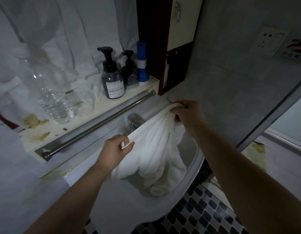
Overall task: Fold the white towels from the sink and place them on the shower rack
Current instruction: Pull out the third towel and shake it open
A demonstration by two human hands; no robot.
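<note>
Both hands, left hand (pixel 115 150) and right hand (pixel 188 114), pinch 1 white towel (pixel 156 154) edge in their fingers; it drapes over the sink (pixel 188 176), mostly hiding the faucet (pixel 134 121).

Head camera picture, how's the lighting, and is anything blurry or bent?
Head view: dim overall, the white towel brightest; wide-angle bend curves the towel bar and sink rim; the clear bottle looks smeared; both hands' grip on the towel reads sharp enough.
</note>
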